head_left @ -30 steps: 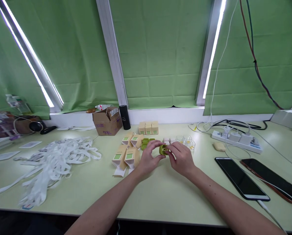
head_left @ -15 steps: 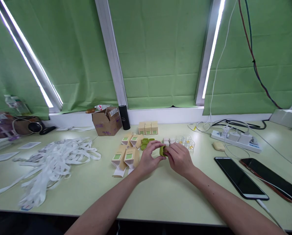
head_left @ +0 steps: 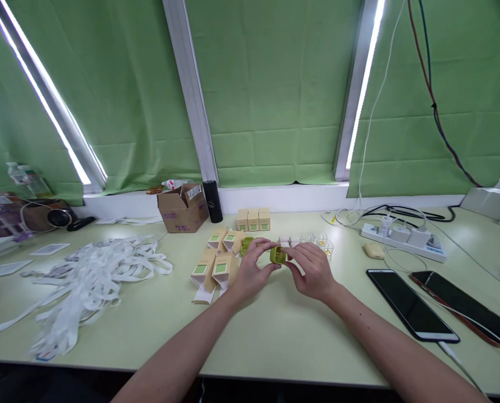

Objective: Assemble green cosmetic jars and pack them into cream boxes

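A small olive-green case (head_left: 278,255) is held between both hands a little above the pale green table (head_left: 254,330). My left hand (head_left: 250,270) pinches its left side with thumb and fingers. My right hand (head_left: 312,270) grips its right side, fingers curled. Just behind lie more green cases (head_left: 247,243), small white boxes (head_left: 289,240) and clear plastic cups (head_left: 321,240). To the left lie several tan cartons with green labels (head_left: 216,263), some with open flaps. Three closed tan cartons (head_left: 254,219) stand in a row further back.
A heap of white straps (head_left: 90,274) covers the table's left. A brown cardboard box (head_left: 183,207) and black cylinder (head_left: 213,200) stand by the window. Two phones (head_left: 413,305) lie at the right, with a power strip (head_left: 405,238), cables and a beige earbud case (head_left: 375,251).
Both hands lifted the green case slightly and turned it; the hands shifted a little toward the far side of the table.
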A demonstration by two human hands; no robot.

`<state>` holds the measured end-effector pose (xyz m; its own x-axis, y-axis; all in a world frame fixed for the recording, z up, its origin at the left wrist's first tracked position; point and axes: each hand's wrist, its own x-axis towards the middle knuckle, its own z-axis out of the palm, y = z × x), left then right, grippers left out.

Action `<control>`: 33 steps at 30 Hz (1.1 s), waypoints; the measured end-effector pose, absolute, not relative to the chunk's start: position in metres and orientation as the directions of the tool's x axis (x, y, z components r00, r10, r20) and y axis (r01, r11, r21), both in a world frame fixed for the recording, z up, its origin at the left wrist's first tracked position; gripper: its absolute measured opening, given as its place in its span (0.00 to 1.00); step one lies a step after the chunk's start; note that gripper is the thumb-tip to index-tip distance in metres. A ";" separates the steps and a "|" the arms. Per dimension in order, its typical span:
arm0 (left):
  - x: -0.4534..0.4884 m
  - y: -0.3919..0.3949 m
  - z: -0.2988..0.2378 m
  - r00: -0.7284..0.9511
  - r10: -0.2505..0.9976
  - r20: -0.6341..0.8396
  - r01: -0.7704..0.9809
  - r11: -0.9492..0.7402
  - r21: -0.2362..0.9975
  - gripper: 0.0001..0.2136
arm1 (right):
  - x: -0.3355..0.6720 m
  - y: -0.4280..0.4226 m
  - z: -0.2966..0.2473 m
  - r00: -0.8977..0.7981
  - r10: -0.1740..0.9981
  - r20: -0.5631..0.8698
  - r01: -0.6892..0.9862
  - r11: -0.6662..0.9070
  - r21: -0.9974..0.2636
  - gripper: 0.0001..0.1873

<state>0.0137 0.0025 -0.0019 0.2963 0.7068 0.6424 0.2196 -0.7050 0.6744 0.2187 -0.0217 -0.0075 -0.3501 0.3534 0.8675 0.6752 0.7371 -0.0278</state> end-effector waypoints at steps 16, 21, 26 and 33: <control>0.012 -0.002 0.000 0.268 0.684 0.678 0.277 -0.729 0.626 0.22 | 0.214 -0.015 -0.022 -0.207 0.493 0.845 0.516 0.789 -0.334 0.28; 0.010 -0.001 0.003 0.210 0.773 0.599 0.357 -0.631 0.689 0.07 | 0.211 -0.016 -0.019 -0.108 0.514 0.851 0.454 0.787 -0.418 0.25; 0.013 0.004 -0.001 0.214 0.829 0.517 0.376 -0.558 0.740 0.06 | 0.210 -0.016 -0.021 -0.096 0.535 0.840 0.437 0.780 -0.447 0.24; 0.015 0.005 -0.005 0.239 0.831 0.503 0.290 -0.555 0.780 0.09 | 0.209 -0.015 -0.027 -0.118 0.537 0.835 0.454 0.777 -0.436 0.24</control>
<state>0.0150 0.0050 -0.0050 0.2391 0.8307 0.5028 0.2899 -0.5552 0.7795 0.2089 -0.0146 -0.0274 -0.1176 0.5371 0.8353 0.4543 0.7770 -0.4357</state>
